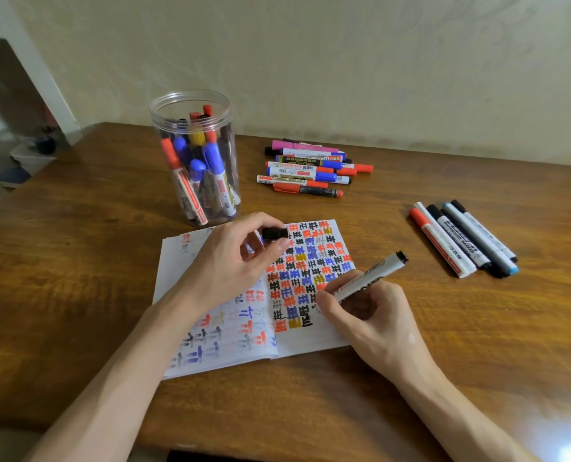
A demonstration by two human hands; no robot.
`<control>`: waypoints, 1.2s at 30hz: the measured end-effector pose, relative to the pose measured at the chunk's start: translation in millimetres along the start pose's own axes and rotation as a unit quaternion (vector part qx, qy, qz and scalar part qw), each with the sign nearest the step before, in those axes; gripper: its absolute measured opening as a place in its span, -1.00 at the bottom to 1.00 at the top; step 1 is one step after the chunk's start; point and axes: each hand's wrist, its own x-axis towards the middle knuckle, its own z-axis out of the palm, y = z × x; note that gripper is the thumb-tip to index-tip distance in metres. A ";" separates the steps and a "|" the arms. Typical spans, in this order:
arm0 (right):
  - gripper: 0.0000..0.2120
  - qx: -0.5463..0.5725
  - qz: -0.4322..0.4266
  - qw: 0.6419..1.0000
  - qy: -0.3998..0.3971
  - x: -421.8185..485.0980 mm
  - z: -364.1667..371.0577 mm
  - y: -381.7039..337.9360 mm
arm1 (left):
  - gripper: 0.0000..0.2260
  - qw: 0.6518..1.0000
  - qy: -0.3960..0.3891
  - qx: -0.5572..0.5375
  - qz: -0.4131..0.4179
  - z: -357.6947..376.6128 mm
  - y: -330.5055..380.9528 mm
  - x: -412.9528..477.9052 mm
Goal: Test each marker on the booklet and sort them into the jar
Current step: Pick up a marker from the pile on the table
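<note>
A single wide-angle view, worn on the person's head, looks forward and down across the wooden counter (94,261) toward a pale wall (377,61). It sits close. Both forearms cross the bottom edge, and the open booklet (310,338) fills the lower middle. It is near enough to show the cap (274,234) pinched in the left hand (237,261) and some lettering on the marker (370,275) gripped by the right hand (370,311). The jar (194,155) stands farther off, toward the wall. The far left corner, perhaps a doorway, is blurred.
</note>
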 end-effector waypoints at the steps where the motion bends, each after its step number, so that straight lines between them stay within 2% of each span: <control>1: -0.91 -0.004 -0.003 1.000 -0.001 -0.2 0.0 -0.2 | -0.82 1.000 0.000 -0.001 0.001 -0.1 0.3 0.0; 7: -0.91 -0.011 -0.008 1.000 -0.021 -0.6 0.8 -1.8 | -0.83 1.000 0.002 0.000 0.004 0.1 0.7 -0.2; 13: -0.91 0.010 -0.002 1.000 0.011 -0.4 -1.1 -1.0 | -0.83 1.000 0.009 0.002 0.012 0.0 0.6 -0.2; 22: -0.87 -0.013 -0.012 1.000 -0.013 -1.4 0.0 -3.0 | -0.80 1.000 0.010 -0.006 0.013 -0.1 -0.1 -0.3; 31: -0.94 0.101 0.006 0.994 0.035 12.0 -10.8 -13.7 | -0.72 1.000 0.001 -0.023 0.007 -2.1 5.1 -0.8; 36: -0.92 0.115 -0.009 0.991 0.068 39.8 -29.3 -28.9 | -0.79 0.998 0.014 -0.057 -0.015 -2.7 6.8 -1.1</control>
